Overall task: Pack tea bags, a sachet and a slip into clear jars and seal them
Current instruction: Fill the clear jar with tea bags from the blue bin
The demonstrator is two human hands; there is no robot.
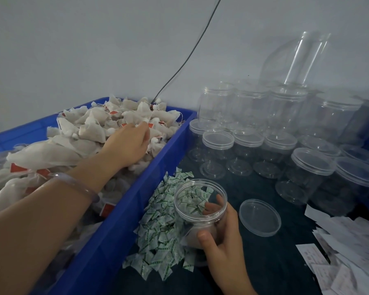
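Jar (186, 216) mouth-up, axis approx vertical, R hand (224, 243) fingers round it; L hand (127, 145) fingers round tea bag (142, 116).

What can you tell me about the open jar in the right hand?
The jar is clear plastic, round, wide-mouthed, with a ridged rim. It stands mouth up and open, at the edge of the sachets. The right hand grips it: thumb on the near wall, fingers round the far side. Something pale lies at its bottom, perhaps a tea bag. A loose lid lies apart, to its right.
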